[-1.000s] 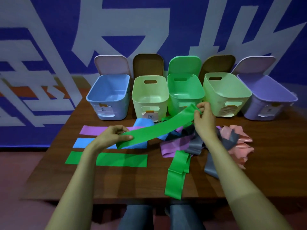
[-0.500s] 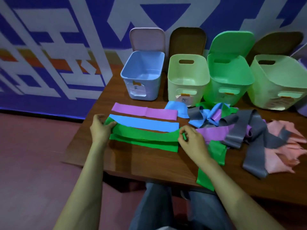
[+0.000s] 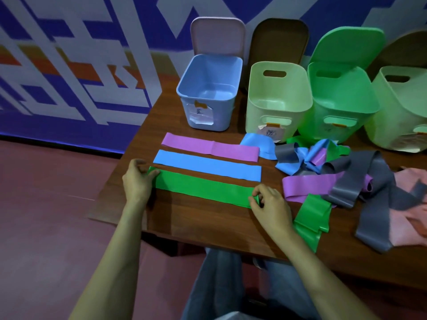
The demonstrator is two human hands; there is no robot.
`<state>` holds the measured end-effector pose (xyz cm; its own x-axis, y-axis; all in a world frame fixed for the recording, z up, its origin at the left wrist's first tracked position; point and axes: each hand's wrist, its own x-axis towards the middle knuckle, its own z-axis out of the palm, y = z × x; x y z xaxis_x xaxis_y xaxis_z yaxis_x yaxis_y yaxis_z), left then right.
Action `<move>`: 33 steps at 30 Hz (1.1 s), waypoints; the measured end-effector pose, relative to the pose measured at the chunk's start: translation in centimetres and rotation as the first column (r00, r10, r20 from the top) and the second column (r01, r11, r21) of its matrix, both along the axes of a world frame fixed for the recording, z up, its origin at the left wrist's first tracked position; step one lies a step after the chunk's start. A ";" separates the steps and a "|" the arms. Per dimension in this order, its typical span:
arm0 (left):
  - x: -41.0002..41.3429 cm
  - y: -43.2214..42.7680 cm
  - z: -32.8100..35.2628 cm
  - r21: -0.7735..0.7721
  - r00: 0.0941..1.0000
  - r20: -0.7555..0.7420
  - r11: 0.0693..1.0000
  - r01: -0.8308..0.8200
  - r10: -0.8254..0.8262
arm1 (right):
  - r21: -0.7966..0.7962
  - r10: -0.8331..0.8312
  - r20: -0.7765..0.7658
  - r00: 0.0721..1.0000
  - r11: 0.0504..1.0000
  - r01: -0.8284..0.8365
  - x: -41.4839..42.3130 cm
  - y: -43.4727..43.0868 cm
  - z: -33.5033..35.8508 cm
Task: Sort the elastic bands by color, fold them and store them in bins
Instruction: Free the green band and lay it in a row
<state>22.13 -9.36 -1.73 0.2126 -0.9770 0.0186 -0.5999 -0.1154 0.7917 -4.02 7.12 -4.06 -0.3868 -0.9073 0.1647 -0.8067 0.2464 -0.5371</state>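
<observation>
1. Green band (image 3: 203, 189) is lying flat on the table (image 3: 184, 220). I am watching the left hand (image 3: 138, 179) pinching its left end and the right hand (image 3: 268, 204), fingers curled, pinching its right end.
2. Blue band (image 3: 208, 166) and purple band (image 3: 208, 146) are lying parallel just behind.
3. Tangled pile (image 3: 346, 179) is sitting to the right.
4. Blue bin (image 3: 224, 114) and green bins (image 3: 312, 125) are standing farthest back.

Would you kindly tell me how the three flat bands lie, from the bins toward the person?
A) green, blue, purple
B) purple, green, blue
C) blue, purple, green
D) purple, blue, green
D: the purple band lies farthest back, the blue band in the middle, the green band in front.
</observation>
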 end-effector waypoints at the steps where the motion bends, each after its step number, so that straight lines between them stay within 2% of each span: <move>1: 0.1 -0.1 -0.1 0.000 1.000 0.002 1.000 -0.003 0.003 | -0.005 -0.003 -0.004 1.000 1.000 0.003 0.0 0.0 -0.1; 5: 0.1 -0.3 -0.3 -0.003 1.000 0.015 1.000 -0.027 0.027 | -0.011 -0.004 -0.022 1.000 1.000 0.003 0.2 0.1 -0.2; 14: -0.3 -0.7 -0.5 0.078 0.972 0.234 0.997 -0.015 -0.004 | -0.024 -0.061 -0.074 0.995 0.998 0.059 0.7 0.3 -1.0; 17: -0.2 -1.0 -0.5 0.158 0.960 0.278 0.987 -0.042 -0.004 | 0.002 -0.022 -0.143 0.990 1.000 0.023 0.8 0.2 -0.9; 21: -0.2 -1.3 -0.3 0.206 0.968 0.253 0.977 -0.062 0.008 | 0.093 0.049 -0.140 0.989 0.995 -0.036 0.4 -0.2 -0.2; 28: 0.3 -0.6 -0.8 0.136 0.938 0.342 0.985 -0.103 0.051 | 0.124 0.086 -0.139 0.987 0.990 -0.069 -0.2 -0.2 0.3; 33: -1.2 1.3 -0.9 -0.079 0.861 0.505 0.997 -0.028 0.064 | 0.128 0.088 -0.123 0.989 0.989 -0.073 -0.2 -0.4 0.9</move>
